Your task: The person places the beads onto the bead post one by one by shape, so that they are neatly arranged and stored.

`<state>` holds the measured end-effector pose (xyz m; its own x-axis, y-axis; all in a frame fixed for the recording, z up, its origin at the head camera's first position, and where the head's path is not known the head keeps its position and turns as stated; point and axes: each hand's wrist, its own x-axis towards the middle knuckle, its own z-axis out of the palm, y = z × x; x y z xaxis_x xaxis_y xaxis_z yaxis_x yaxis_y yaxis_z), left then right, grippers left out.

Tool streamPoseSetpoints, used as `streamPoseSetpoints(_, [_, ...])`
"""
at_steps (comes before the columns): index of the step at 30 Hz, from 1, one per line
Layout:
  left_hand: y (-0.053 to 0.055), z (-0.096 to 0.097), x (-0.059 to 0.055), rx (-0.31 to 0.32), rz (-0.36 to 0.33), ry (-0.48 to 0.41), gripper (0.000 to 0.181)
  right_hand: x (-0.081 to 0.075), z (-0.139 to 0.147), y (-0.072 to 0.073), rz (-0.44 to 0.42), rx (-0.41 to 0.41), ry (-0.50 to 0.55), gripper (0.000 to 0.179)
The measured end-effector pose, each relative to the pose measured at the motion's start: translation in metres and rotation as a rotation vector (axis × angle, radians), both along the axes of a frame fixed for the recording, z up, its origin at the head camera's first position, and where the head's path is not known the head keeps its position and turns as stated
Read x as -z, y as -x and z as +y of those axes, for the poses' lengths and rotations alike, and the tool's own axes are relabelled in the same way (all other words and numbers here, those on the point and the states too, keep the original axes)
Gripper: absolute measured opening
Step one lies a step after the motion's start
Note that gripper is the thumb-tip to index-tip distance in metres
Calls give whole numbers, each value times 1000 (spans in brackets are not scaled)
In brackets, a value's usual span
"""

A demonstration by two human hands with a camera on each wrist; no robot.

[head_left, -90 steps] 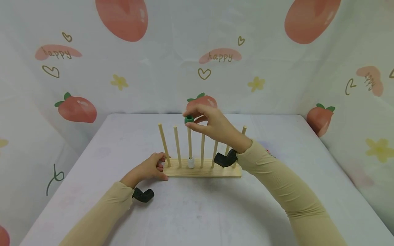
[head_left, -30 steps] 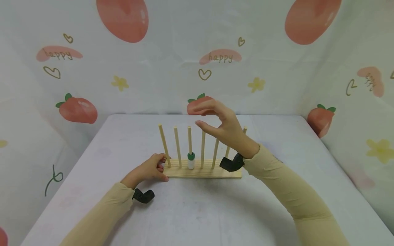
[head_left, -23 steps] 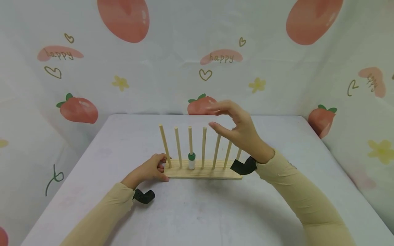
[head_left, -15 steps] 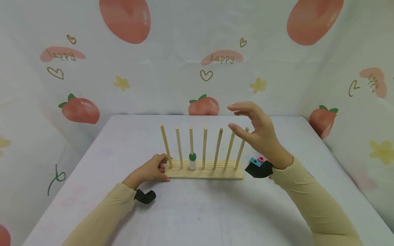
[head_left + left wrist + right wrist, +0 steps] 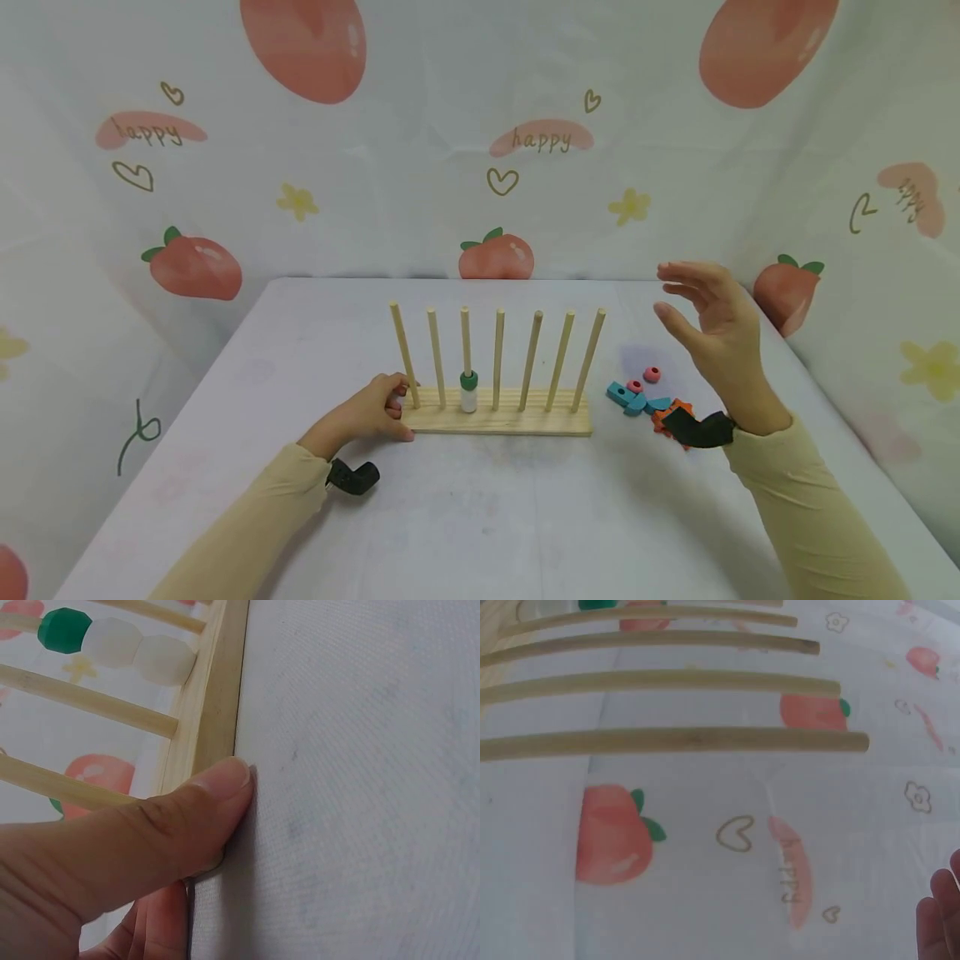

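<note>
A wooden peg rack, its base (image 5: 502, 425) lying flat, carries several upright dowels (image 5: 498, 358) in a row. My left hand (image 5: 367, 412) grips the left end of that base, thumb in front and fingers round the end. On the third dowel from the left, a green bead (image 5: 468, 381) sits on top of white ones; the left wrist view shows two white beads (image 5: 166, 660) under the green bead (image 5: 64, 631). My right hand (image 5: 716, 329) hangs in the air right of the rack, thumb and fingers spread apart, holding nothing. Only its fingertips (image 5: 934, 922) show in the right wrist view.
Right of the rack lie two pink beads (image 5: 652, 375), several blue blocks (image 5: 618, 394) and orange star-edged pieces (image 5: 663, 417), partly hidden by the right wrist's black camera (image 5: 701, 429). A patterned cloth (image 5: 405, 192) hangs behind the white-covered table (image 5: 450, 517).
The right hand let go of the green bead, which dropped down the third dowel onto the white beads. That hand then moved right, uncovering the loose pieces. The left hand stayed put.
</note>
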<state>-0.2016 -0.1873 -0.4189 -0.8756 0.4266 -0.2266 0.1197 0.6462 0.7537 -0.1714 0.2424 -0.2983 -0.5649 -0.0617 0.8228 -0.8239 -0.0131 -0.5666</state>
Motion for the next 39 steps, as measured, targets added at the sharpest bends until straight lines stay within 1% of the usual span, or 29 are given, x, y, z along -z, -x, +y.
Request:
streamPoseSetpoints(3, [0,0,1,-4,5,-6,71,10,13,-2,-41,16,3,41])
streamPoseSetpoints(7, [0,0,1,-6,4,-8,72,27,28,-3,-120,105,-44,43])
streamPoseSetpoints(13, [1,0,2,-6,1,-14,71,52,47,-7,-265,314,-230,45])
streamPoseSetpoints(16, [1,0,3,-2,8,-16,71,65,56,-11,-356,383,-340,43])
streamPoseSetpoints(18, [0,-1,3,-5,7,-14,71,74,61,-14,-422,408,-423,41])
streamPoseSetpoints(21, [-1,-1,2,-12,1,-10,71,87,68,-19,-528,416,-555,42])
streamPoseSetpoints(23, [-1,-1,1,-9,0,-8,71,94,73,-22,-601,402,-640,45])
streamPoseSetpoints(26, [-1,0,1,-8,-1,-11,71,101,80,-26,-705,356,-749,52])
streamPoseSetpoints(28, [0,0,2,-6,-2,-13,72,105,85,-29,-756,323,-791,55])
streamPoseSetpoints(31, [0,-1,4,-12,-5,-17,73,109,90,-32,-809,265,-823,56])
streamPoseSetpoints(35, [1,-3,6,-6,3,-23,74,114,93,-36,-866,225,-825,55])
streamPoseSetpoints(39, [2,-4,6,-5,6,-20,75,115,93,-38,-896,239,-839,52])
